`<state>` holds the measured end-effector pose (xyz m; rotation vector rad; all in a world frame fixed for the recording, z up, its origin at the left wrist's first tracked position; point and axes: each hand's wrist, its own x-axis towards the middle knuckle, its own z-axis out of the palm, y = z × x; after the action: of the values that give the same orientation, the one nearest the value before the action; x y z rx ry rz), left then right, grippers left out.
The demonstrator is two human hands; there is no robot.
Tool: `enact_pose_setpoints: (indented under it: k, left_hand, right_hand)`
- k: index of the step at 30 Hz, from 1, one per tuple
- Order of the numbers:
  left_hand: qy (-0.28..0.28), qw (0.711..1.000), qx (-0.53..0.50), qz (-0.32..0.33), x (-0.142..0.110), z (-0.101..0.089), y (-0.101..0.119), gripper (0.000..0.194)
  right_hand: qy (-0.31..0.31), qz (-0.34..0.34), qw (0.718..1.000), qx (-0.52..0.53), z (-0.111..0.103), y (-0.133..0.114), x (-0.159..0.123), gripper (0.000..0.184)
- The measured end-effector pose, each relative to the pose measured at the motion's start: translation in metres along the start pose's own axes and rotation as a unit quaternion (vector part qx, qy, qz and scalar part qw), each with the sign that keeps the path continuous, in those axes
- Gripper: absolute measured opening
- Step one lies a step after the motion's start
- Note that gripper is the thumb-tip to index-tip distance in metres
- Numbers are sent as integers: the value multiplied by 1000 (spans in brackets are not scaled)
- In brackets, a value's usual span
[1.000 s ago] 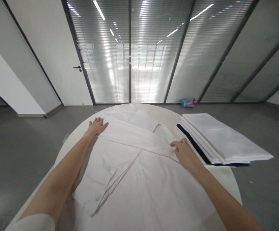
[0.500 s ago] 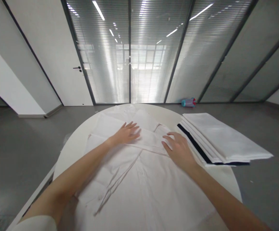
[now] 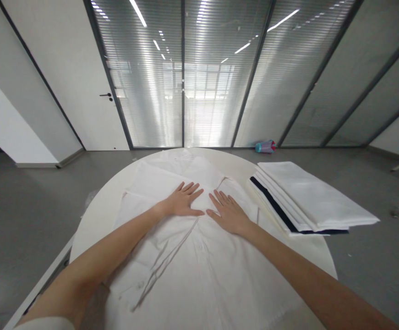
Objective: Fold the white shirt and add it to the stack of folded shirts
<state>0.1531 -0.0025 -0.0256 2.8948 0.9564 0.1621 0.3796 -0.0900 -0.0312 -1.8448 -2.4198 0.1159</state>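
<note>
A white shirt with a buttoned front lies spread over the round table, its collar end toward the far edge. One sleeve lies slantwise along the left side, its cuff end near me. My left hand rests flat with fingers spread on the upper part of the shirt. Close beside it, my right hand also lies flat on the cloth, fingers stretched toward the left hand. The fingertips of the two hands are a small gap apart. Neither hand grips anything.
A stack of folded white cloth with a dark layer in it overhangs the right edge of the white round table. On the floor by the glass wall lies a blue and red object. A white door stands at the left.
My right hand has moved left, closer to my left hand, and its curled fingers have flattened onto the shirt. My left hand has shifted slightly toward me. The view has turned a little.
</note>
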Motion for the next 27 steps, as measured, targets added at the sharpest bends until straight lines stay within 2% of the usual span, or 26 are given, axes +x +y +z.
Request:
enact_pose_setpoints:
  k: [4, 7, 12, 15, 17, 19, 22, 27]
  left_hand:
    - [-7, 1000, -4, -4, 0, 0, 1, 101]
    - [0, 1000, -6, -2, -1, 1, 0, 99]
    - [48, 999, -7, 10, -4, -2, 1, 78]
    - [88, 996, 6, -4, -15, -7, 19, 64]
    - [114, 993, 14, -4, -27, -9, 39, 64]
    - [124, 992, 14, 22, -40, -9, 59, 69]
    - [92, 994, -3, 60, -53, -4, 74, 75]
    - [18, 997, -41, 56, -57, -1, 64, 78]
  right_hand:
    - [-5, 27, 1000, -4, -6, 14, -24, 82]
    - [-5, 31, 999, -8, -8, 17, -32, 83]
    - [-4, 30, 999, -12, -7, 16, -33, 81]
    - [0, 27, 1000, -12, -6, 16, -33, 81]
    - [3, 28, 1000, -10, -5, 16, -33, 82]
    - [9, 30, 1000, -5, -4, 16, -33, 83]
    - [12, 35, 999, 3, -4, 17, -32, 84]
    - [0, 41, 999, -9, -5, 12, -33, 83]
